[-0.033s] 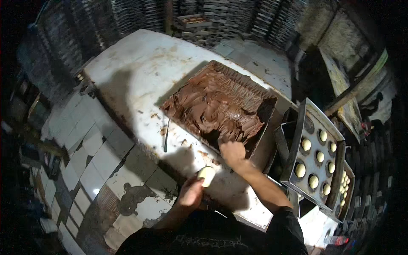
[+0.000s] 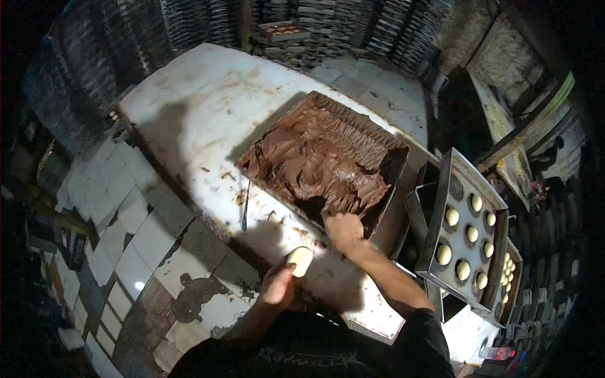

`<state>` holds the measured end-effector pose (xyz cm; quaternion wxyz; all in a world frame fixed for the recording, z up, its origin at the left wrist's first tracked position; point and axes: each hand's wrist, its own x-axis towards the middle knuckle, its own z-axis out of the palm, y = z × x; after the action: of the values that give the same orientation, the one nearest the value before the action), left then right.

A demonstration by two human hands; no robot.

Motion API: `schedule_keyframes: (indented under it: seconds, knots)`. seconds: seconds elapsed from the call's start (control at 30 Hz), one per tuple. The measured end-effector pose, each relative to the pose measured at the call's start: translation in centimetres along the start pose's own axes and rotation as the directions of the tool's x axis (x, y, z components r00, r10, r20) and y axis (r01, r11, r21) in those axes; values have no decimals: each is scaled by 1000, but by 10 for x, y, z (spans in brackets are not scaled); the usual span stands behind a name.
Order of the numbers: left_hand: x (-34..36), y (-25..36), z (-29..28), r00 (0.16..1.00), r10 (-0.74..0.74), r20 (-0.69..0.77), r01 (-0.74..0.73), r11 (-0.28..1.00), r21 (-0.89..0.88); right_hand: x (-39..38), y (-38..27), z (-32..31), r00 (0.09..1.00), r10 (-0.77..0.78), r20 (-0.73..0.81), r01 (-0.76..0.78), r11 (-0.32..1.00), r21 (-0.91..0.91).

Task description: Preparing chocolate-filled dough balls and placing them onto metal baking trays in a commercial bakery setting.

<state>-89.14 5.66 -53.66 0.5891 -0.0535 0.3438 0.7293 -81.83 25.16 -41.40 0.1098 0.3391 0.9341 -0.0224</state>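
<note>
My left hand (image 2: 278, 285) holds a pale, flattened piece of dough (image 2: 300, 260) above the near edge of the table. Its fingers are closed on the dough's lower side. My right hand (image 2: 343, 229) reaches to the near side of a large rectangular pan (image 2: 398, 169) filled with thick brown chocolate-like paste (image 2: 320, 157). The right hand's fingers are curled down at the paste; their tips are hidden, as is anything they may grip. A thin metal utensil (image 2: 245, 208) leans against the pan's left corner, its handle on the table.
The white table (image 2: 189, 82) has brown smears and crumbs. At right, a metal tray (image 2: 450, 183) with several round dough balls (image 2: 463, 271) rests tilted on other trays. Another tray of small balls (image 2: 508, 271) sits beyond. A plastic bottle (image 2: 498, 353) lies at lower right.
The whole view has shifted slightly. My left hand with the dough has moved a little to the left; my right hand stays at the paste.
</note>
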Motion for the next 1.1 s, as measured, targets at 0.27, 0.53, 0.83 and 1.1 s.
schedule_keyframes:
  seconds: [0.27,0.53,0.83,1.1]
  knots:
    - [17,106,84,951,-201,233,259,932,-253,-52,-4,-44,926,226,-303,87,652,753]
    - [24,97,99,913,-184,365,316,885,-343,-103,-16,75,732,493,-469,184,520,834]
    - [-50,51,59,928,98,359,9,958,-286,-59,53,16,940,213,-268,-151,960,236]
    - [-101,25,38,917,188,351,-86,954,-286,-12,42,3,989,-131,-61,129,991,-38]
